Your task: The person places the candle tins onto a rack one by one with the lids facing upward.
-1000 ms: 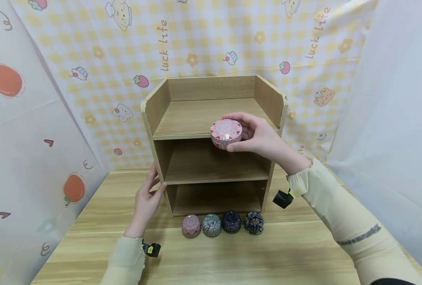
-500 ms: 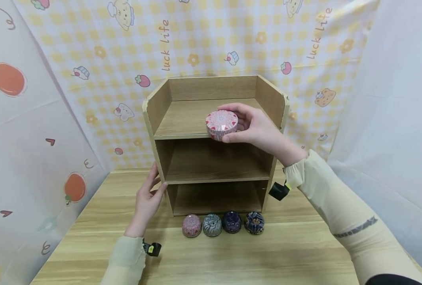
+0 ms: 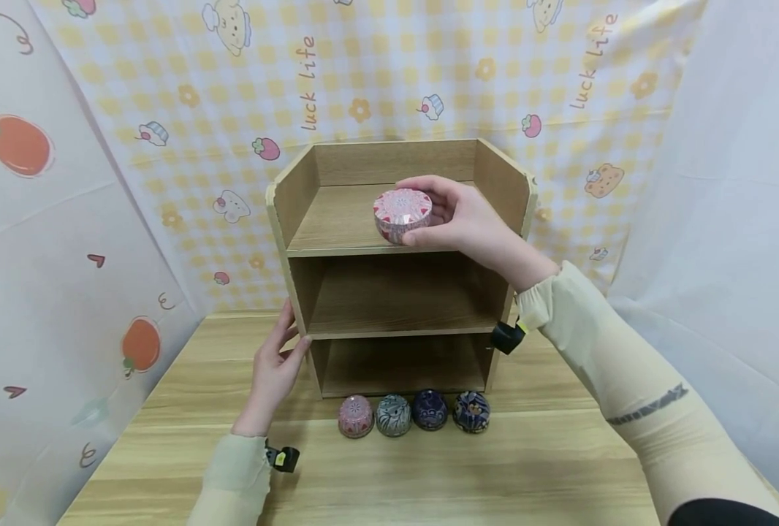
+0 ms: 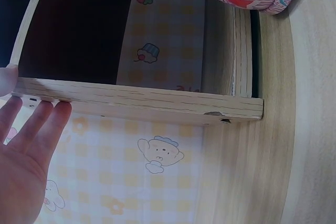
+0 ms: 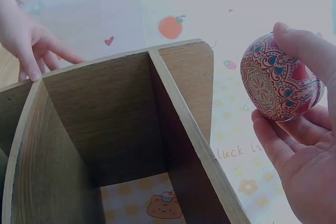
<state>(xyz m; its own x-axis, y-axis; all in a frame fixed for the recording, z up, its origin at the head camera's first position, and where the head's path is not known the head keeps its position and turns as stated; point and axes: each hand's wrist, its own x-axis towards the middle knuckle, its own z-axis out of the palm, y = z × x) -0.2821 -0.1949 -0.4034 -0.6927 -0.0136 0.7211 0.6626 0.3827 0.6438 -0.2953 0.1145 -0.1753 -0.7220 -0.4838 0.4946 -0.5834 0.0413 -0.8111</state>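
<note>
My right hand (image 3: 471, 226) grips a round pink tin (image 3: 403, 212) with a red and white pattern, thumb on one side and fingers on the other. It is held in front of the wooden shelf's (image 3: 399, 332) top level, apart from the boards in the right wrist view, where the tin (image 5: 281, 80) shows red and teal ornament. My left hand (image 3: 275, 365) holds the shelf's left side panel at mid height. In the left wrist view its thumb lies at the panel's front edge and its fingers (image 4: 52, 124) touch the outer face.
On the table (image 3: 389, 482) before the shelf stand several round tins in a row: a pink one (image 3: 355, 417), a grey-green one (image 3: 393, 416), a dark purple one (image 3: 430, 410) and a dark floral one (image 3: 471, 412). A yellow checked cloth (image 3: 389, 73) hangs behind.
My right hand has lifted the pink tin and moved it slightly left, from the front of the middle opening up to the top level. The left hand stays on the side panel.
</note>
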